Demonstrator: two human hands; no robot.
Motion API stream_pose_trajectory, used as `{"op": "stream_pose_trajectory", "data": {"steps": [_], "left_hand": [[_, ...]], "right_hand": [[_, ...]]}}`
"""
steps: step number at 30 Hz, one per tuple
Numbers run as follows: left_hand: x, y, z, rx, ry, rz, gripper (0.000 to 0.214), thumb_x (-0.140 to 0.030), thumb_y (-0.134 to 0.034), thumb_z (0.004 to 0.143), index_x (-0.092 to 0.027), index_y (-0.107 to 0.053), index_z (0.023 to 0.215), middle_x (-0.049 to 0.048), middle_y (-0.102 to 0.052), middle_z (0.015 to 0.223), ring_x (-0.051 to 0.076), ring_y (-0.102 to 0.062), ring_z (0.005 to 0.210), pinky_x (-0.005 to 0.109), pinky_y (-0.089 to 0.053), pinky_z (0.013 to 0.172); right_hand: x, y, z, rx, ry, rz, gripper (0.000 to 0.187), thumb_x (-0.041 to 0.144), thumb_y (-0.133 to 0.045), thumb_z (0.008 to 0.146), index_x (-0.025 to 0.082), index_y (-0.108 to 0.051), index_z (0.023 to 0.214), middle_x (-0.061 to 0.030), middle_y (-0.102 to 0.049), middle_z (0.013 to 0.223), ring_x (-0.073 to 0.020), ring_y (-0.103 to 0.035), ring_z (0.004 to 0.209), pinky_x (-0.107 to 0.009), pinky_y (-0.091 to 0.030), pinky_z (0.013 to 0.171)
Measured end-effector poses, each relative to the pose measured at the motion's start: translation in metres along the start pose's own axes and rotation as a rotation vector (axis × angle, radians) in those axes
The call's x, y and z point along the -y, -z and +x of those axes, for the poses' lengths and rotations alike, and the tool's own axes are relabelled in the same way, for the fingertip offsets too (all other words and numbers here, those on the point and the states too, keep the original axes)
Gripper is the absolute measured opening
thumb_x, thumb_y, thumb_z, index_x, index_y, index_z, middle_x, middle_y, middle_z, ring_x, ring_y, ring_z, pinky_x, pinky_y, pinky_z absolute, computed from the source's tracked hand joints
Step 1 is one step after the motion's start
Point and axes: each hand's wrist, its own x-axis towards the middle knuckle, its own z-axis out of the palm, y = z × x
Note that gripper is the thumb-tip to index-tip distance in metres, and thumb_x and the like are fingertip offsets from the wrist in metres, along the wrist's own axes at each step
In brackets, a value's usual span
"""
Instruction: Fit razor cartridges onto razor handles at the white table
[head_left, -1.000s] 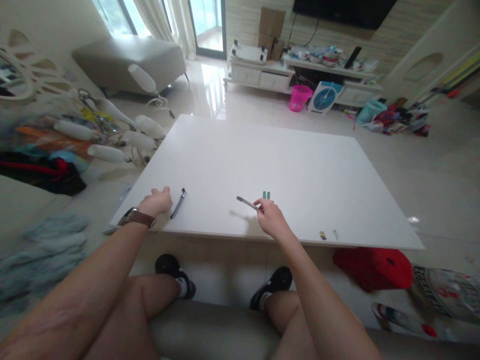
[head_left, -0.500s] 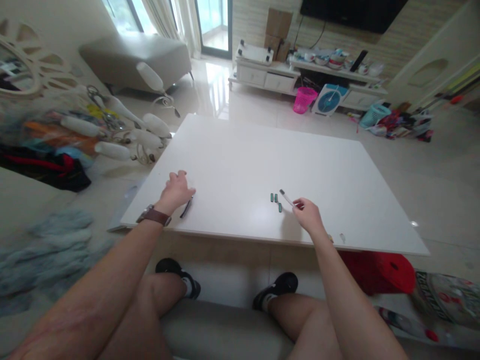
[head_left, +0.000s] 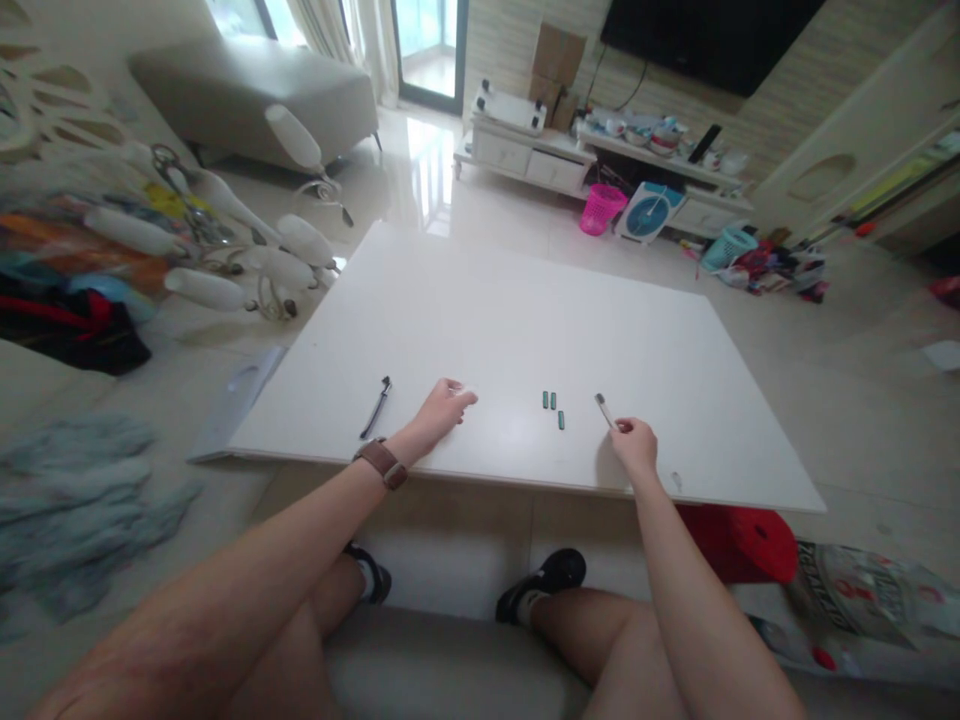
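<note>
Stick, slim and grey with a dark tip, sits in the right hand, over the near right part of the white table; thumb and fingers are clamped on its near end. At the table's near side, left of centre, the left hand has its fingers pinched together on a small pale piece, too blurred to name.

Between the hands, three green pieces lie near the table's front, two side by side and one a little closer to its near edge. A low sweep of either wrist could knock them out of line. The stick is gripped only at one end, so a loose pinch could let it swing or drop onto the table. A clear piece lies so close to the table's near edge that a brush of the right forearm could send it to the floor. The pale piece, hard to see against the white, could be mislaid if it slipped.

On the table's left part, a dark rod lies slantwise. Beyond the table stand a pink basket, a blue fan and a low cabinet; left of it are a lamp with white shades and grey cloth.
</note>
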Motion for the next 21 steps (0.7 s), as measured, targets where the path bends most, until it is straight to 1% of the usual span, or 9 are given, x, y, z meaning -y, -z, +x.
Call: {"op": "stream_pose_trajectory", "data": {"steps": [1,3,5,7,10,12,14,18,21], "left_hand": [[0.0,-0.008,-0.004,0.011,0.001,-0.065,0.023,-0.021,-0.061,0.083,-0.016,-0.049,0.102,0.0035,-0.057,0.086,0.014,-0.057,0.07,0.026,-0.046,0.062],[-0.001,-0.022,-0.013,0.077,0.031,-0.221,0.019,-0.013,-0.055,0.083,-0.018,-0.044,0.098,0.0,-0.053,0.079,0.012,-0.057,0.061,0.025,-0.046,0.058],[-0.004,-0.034,-0.021,0.153,0.052,-0.333,0.021,-0.009,-0.054,0.083,-0.019,-0.041,0.096,-0.0012,-0.053,0.078,0.012,-0.06,0.057,0.024,-0.046,0.055],[-0.006,-0.041,-0.029,0.197,0.055,-0.392,0.024,-0.009,-0.056,0.083,-0.02,-0.04,0.097,0.0004,-0.058,0.081,0.013,-0.063,0.059,0.023,-0.047,0.055],[-0.008,-0.044,-0.039,0.229,0.068,-0.446,0.026,-0.008,-0.057,0.084,-0.019,-0.04,0.1,0.0054,-0.065,0.09,0.017,-0.069,0.069,0.026,-0.051,0.062],[-0.01,-0.043,-0.043,0.245,0.085,-0.469,0.026,-0.004,-0.053,0.083,-0.018,-0.041,0.101,0.0082,-0.067,0.094,0.019,-0.072,0.075,0.028,-0.053,0.066],[-0.012,-0.042,-0.046,0.261,0.104,-0.484,0.028,-0.001,-0.05,0.081,-0.017,-0.044,0.103,0.0111,-0.068,0.099,0.021,-0.073,0.077,0.03,-0.055,0.069],[-0.014,-0.042,-0.045,0.279,0.129,-0.501,0.03,-0.001,-0.048,0.079,-0.015,-0.048,0.106,0.0149,-0.07,0.103,0.023,-0.074,0.08,0.033,-0.056,0.075],[-0.011,-0.043,-0.041,0.287,0.124,-0.496,0.032,0.0,-0.047,0.077,-0.014,-0.05,0.106,0.0154,-0.071,0.103,0.023,-0.074,0.082,0.034,-0.057,0.078]], "right_hand": [[0.005,-0.002,-0.001,-0.01,0.026,0.003,0.032,0.019,-0.064,0.076,0.008,-0.071,0.105,-0.0158,-0.067,0.099,-0.0258,-0.061,0.088,-0.034,-0.045,0.081],[0.019,-0.01,-0.004,-0.001,0.106,0.022,0.034,0.023,-0.065,0.078,0.009,-0.071,0.108,-0.0157,-0.065,0.105,-0.0257,-0.06,0.093,-0.035,-0.045,0.085],[0.035,-0.019,-0.01,0.067,0.209,0.058,0.03,0.029,-0.065,0.082,0.012,-0.073,0.106,-0.0116,-0.065,0.103,-0.0222,-0.06,0.088,-0.032,-0.047,0.084],[0.048,-0.029,-0.017,0.127,0.283,0.079,0.032,0.032,-0.066,0.082,0.016,-0.074,0.108,-0.0087,-0.064,0.101,-0.0205,-0.061,0.085,-0.03,-0.047,0.083],[0.058,-0.035,-0.026,0.176,0.325,0.076,0.024,0.029,-0.069,0.08,0.017,-0.076,0.099,-0.0072,-0.062,0.094,-0.0202,-0.06,0.081,-0.03,-0.046,0.078],[0.061,-0.035,-0.029,0.199,0.332,0.07,0.014,0.023,-0.067,0.081,0.016,-0.075,0.09,-0.0061,-0.062,0.089,-0.0192,-0.06,0.078,-0.03,-0.046,0.076],[0.063,-0.032,-0.031,0.225,0.343,0.065,0.01,0.016,-0.063,0.081,0.017,-0.073,0.082,-0.0051,-0.062,0.085,-0.0185,-0.06,0.078,-0.029,-0.044,0.076],[0.072,-0.03,-0.035,0.279,0.371,0.063,0.013,0.006,-0.062,0.076,0.018,-0.066,0.073,-0.0047,-0.063,0.083,-0.0188,-0.059,0.08,-0.029,-0.042,0.076],[0.084,-0.028,-0.039,0.317,0.375,0.095,0.016,0.004,-0.057,0.076,0.019,-0.062,0.075,-0.0019,-0.062,0.075,-0.0178,-0.058,0.074,-0.028,-0.042,0.07]]}}
